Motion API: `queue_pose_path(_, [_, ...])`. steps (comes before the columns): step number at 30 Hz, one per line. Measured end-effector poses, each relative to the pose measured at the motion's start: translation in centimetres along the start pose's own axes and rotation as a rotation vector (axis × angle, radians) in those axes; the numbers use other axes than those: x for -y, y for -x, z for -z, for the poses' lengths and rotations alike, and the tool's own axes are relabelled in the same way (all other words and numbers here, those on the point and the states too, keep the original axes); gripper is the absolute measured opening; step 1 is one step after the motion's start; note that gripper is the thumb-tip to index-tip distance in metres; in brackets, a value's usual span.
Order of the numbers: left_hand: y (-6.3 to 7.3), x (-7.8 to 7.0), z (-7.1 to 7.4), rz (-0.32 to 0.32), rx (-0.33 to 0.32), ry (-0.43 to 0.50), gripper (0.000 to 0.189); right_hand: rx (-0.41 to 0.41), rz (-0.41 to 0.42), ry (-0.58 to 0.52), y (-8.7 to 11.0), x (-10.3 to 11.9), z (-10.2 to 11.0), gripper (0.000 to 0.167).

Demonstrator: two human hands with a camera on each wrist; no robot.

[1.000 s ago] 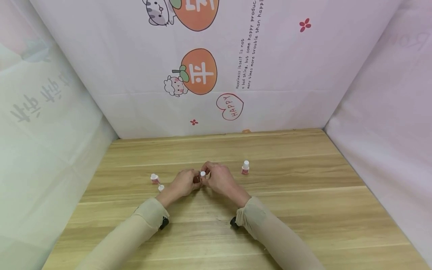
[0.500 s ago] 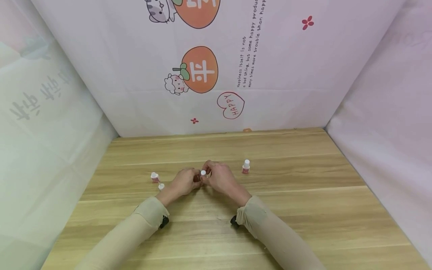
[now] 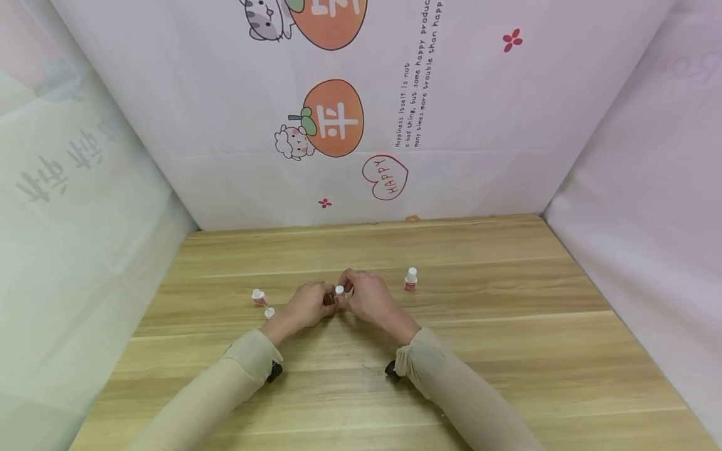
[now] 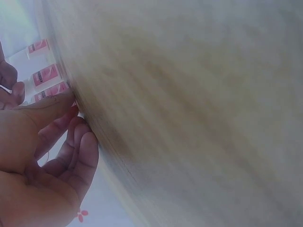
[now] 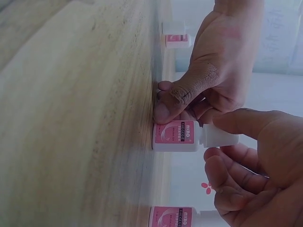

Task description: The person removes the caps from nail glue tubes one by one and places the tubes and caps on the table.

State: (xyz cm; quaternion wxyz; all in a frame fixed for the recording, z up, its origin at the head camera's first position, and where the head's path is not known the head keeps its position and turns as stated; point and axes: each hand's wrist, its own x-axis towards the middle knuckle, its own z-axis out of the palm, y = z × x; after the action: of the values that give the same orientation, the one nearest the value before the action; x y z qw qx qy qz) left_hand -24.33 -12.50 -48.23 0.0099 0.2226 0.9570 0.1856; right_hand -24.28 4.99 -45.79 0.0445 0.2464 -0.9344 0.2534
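A small white glue bottle (image 5: 177,135) with a pink label stands upright on the table, its white cap (image 3: 340,290) showing between the hands. The right hand (image 3: 369,299) pinches that cap (image 5: 220,135) between thumb and fingers. Low beside the bottle's body, the left hand (image 3: 306,305) has its thumb (image 5: 175,101) and curled fingers gripping at the base, where part of the label is hidden. In the left wrist view, pink-labelled glue bottles (image 4: 46,75) show past the left thumb (image 4: 47,106), which overlaps the lowest label.
Another capped glue bottle (image 3: 411,280) stands to the right of the hands. Left of them is a similar bottle (image 3: 259,297), with a small white piece (image 3: 269,312) beside the left wrist. Printed white cloth (image 3: 451,125) walls the wooden table (image 3: 451,250) at back and sides.
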Motion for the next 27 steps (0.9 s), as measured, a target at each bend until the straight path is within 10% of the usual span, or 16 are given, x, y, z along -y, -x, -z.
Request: queue_pose_path(27, [-0.01,-0.09,-0.02,0.024,0.007,0.006,0.015,-0.002,0.031,0.005,0.12,-0.02,-0.02,0.020])
